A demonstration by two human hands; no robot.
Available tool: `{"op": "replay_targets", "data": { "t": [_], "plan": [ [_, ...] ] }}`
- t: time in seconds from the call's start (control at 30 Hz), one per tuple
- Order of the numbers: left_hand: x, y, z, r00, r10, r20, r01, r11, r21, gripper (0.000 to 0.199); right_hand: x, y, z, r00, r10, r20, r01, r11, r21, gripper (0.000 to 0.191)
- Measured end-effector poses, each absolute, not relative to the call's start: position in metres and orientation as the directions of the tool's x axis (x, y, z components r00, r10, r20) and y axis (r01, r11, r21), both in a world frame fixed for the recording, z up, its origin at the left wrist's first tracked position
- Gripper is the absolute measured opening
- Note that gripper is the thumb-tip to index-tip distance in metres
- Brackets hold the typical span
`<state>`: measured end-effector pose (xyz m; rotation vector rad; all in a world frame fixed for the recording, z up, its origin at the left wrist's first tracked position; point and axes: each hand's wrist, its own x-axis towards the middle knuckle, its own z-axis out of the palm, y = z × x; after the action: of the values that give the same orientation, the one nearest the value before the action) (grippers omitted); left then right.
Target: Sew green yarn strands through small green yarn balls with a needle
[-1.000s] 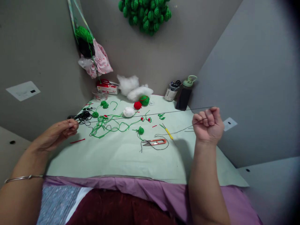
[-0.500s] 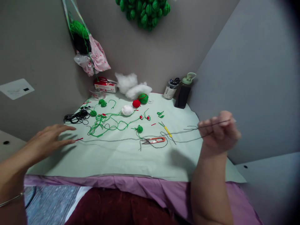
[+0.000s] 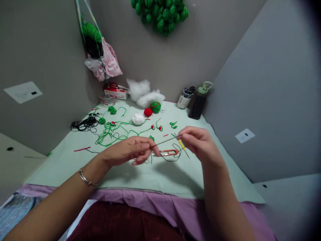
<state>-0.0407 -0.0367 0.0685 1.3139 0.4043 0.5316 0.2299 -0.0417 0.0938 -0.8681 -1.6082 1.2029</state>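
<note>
A dark grey yarn (image 3: 165, 141) runs taut between my hands above the table. My right hand (image 3: 200, 144) pinches one end of this stretch in its fingertips. My left hand (image 3: 134, 150) is closed on the other end between thumb and fingers, palm turned inward. Below the yarn lie orange-handled thread snips (image 3: 170, 153), their blades partly covered by my left fingers. A yellow-handled crochet hook (image 3: 181, 144) lies beside my right fingers, with loose dark yarn curling near it. Behind my left hand, a small green crocheted ball (image 3: 151, 137) is partly hidden.
Tangled green yarn (image 3: 110, 135), a black cord bundle (image 3: 85, 124), and white (image 3: 138, 119), red (image 3: 148, 112) and green (image 3: 155, 107) yarn balls lie farther back. White stuffing (image 3: 150, 97), a pen cup (image 3: 184, 99) and a dark bottle (image 3: 198, 105) stand along the wall.
My left hand has moved right from the red strip, closing on the dark yarn. My right hand has come left and down toward it. The view has shifted slightly.
</note>
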Motion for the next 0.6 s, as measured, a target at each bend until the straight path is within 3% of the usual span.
{"op": "replay_targets", "data": {
  "t": [0.13, 0.27, 0.4, 0.6],
  "plan": [
    [-0.097, -0.021, 0.062, 0.711, 0.702, -0.038, -0.13, 0.184, 0.974, 0.037, 0.287, -0.044, 0.087, 0.044, 0.938, 0.344, -0.204, 0.346, -0.916, 0.015],
    [-0.159, -0.013, 0.056, 0.565, 0.823, -0.061, -0.111, 0.149, 0.983, 0.032, 0.33, -0.047, 0.08, 0.237, 0.913, 0.333, -0.287, 0.393, -0.874, 0.014],
    [-0.196, -0.014, 0.051, 0.378, 0.926, 0.013, -0.321, 0.118, 0.94, 0.023, 0.345, -0.052, 0.065, 0.279, 0.915, 0.291, -0.238, 0.36, -0.902, 0.012],
    [-0.196, -0.032, 0.06, 0.141, 0.984, 0.108, -0.622, 0.003, 0.783, 0.025, 0.353, -0.06, 0.041, 0.244, 0.943, 0.226, -0.16, 0.269, -0.95, 0.017]
  ]
}}
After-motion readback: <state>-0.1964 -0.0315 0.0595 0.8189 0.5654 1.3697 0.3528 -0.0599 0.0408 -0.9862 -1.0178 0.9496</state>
